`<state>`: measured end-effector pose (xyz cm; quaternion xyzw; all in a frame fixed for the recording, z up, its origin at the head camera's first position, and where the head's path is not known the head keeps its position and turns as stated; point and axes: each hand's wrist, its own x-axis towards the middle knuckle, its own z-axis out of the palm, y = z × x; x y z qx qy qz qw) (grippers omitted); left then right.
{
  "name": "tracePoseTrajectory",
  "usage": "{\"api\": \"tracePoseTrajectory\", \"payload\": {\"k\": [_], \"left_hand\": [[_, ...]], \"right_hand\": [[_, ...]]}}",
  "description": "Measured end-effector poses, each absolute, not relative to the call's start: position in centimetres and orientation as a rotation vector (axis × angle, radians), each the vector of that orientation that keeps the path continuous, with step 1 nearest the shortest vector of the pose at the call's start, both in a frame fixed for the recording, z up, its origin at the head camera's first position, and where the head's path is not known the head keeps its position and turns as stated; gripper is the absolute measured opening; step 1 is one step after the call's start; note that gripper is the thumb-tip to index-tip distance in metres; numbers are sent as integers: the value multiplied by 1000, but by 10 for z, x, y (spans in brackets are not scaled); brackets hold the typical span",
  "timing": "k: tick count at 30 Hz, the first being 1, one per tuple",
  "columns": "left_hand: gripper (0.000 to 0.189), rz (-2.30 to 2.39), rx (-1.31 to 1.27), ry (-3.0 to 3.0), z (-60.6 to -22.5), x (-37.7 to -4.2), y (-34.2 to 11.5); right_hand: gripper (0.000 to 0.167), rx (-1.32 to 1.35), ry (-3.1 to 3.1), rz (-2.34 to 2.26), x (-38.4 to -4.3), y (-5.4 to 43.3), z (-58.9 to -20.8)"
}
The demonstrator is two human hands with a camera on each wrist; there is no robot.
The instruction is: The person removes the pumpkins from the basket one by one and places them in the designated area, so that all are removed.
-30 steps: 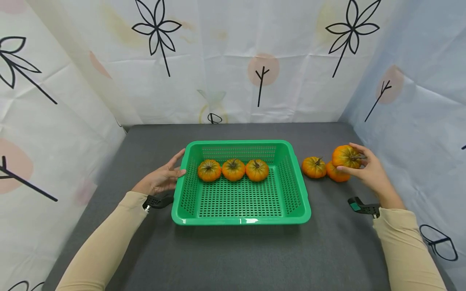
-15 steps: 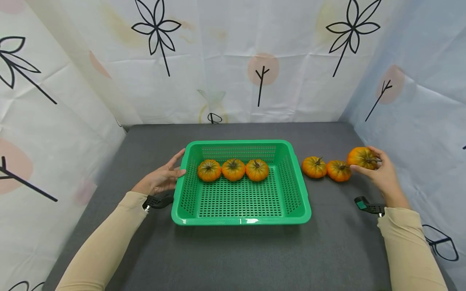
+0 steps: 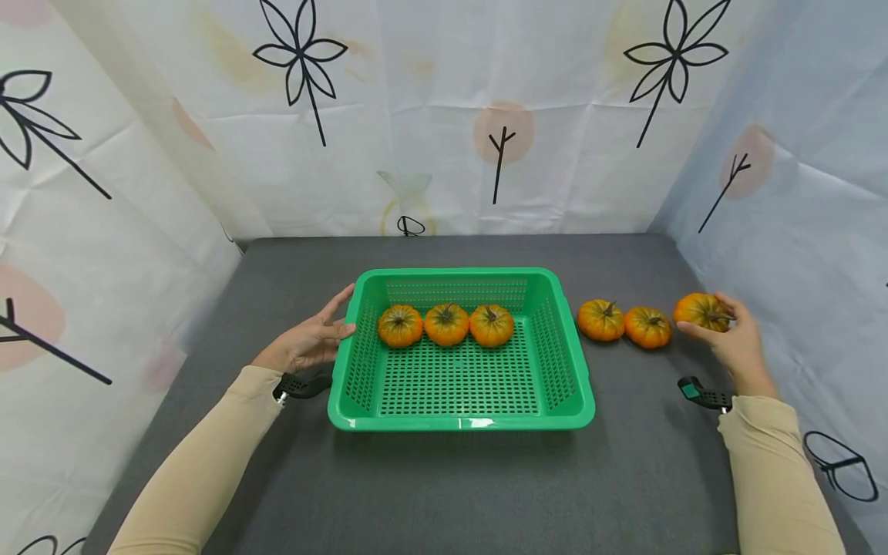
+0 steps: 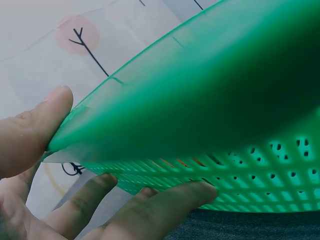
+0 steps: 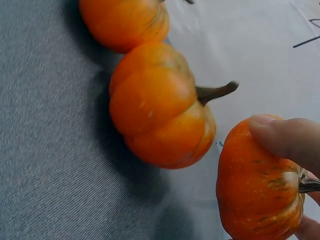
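My right hand (image 3: 742, 347) grips a small orange pumpkin (image 3: 702, 312) by its sides at the right of the grey table. In the right wrist view the thumb lies on that pumpkin (image 5: 257, 185), its stem towards the palm. Left of it, two more pumpkins sit side by side, the nearer one (image 3: 648, 327) beside the other (image 3: 600, 321). A green plastic basket (image 3: 461, 423) stands mid-table. My left hand (image 3: 305, 343) holds its left rim; in the left wrist view the thumb is at the rim's edge and the fingers touch the perforated wall (image 4: 280, 175) beneath.
Inside the basket, a row of three pumpkins (image 3: 446, 324) lies towards the back. The grey table (image 3: 458, 493) extends in front of and around the basket. White printed cloth (image 3: 444, 116) hangs behind and on both sides.
My right hand has carried its pumpkin rightwards from above the neighbouring one, then lowered it towards the table at the right end of the row. The left hand and basket stay put.
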<state>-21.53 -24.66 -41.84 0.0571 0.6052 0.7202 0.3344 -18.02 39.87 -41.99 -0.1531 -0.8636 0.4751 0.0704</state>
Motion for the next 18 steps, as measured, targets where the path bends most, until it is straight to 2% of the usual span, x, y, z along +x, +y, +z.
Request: {"api": "tracePoseTrajectory", "payload": {"k": [18], "left_hand": [[84,1885,145,1587,-420,-216,-246]], "right_hand": [[89,-503,-2653,1444,-187,412,-443]]}}
